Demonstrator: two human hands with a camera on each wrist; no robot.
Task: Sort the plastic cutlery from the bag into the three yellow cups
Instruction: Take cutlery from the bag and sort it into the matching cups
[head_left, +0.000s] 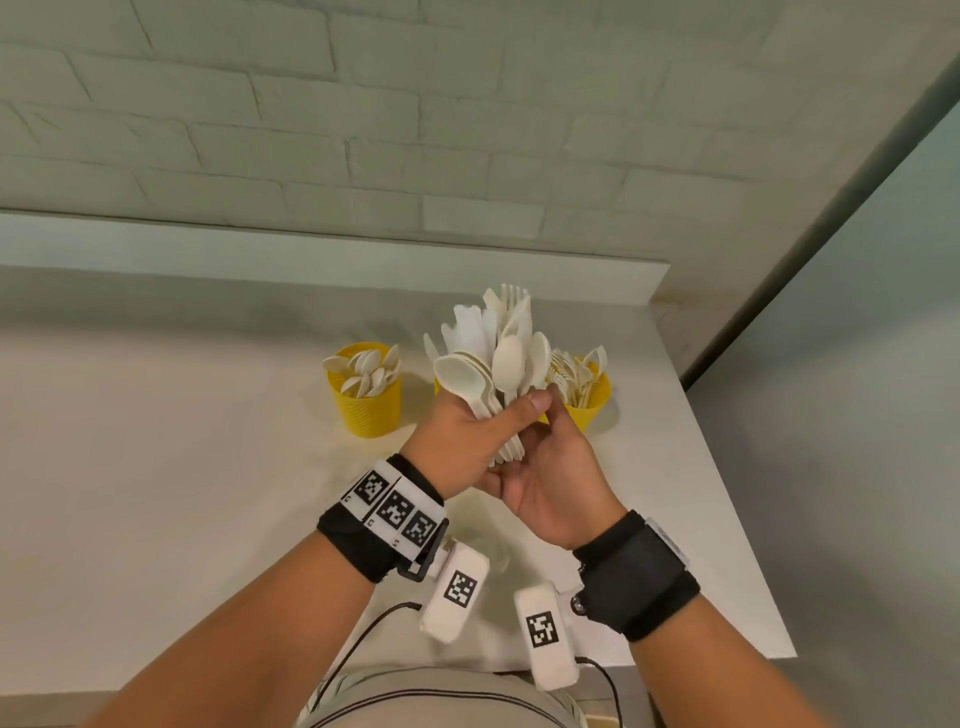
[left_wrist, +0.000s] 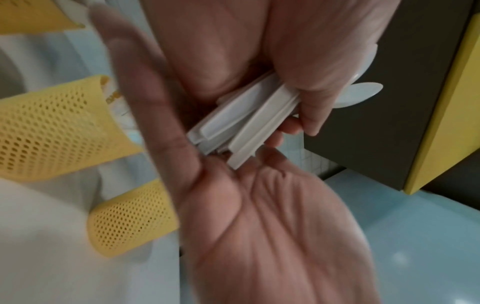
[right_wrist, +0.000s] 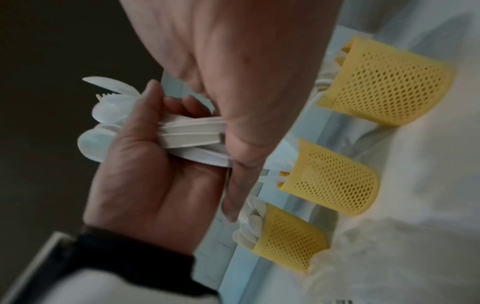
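My left hand (head_left: 483, 421) grips a thick bundle of white plastic cutlery (head_left: 498, 353), spoons, forks and knives fanned upward, above the middle cup. My right hand (head_left: 550, 467) lies open beside it, its palm (left_wrist: 259, 226) against the handle ends (left_wrist: 249, 121). The right wrist view shows my left hand (right_wrist: 145, 164) wrapped round the handles (right_wrist: 192, 133). Three yellow mesh cups stand in a row. The left cup (head_left: 369, 400) holds spoons and the right cup (head_left: 592, 400) holds forks. Only a sliver of the middle cup (head_left: 437, 385) shows behind my hand.
The white table (head_left: 182, 467) ends at a right edge (head_left: 727, 493) close to the right cup. A raised ledge (head_left: 332, 249) and a brick wall run behind the cups. Cables (head_left: 363, 639) hang from the wrist cameras near my body.
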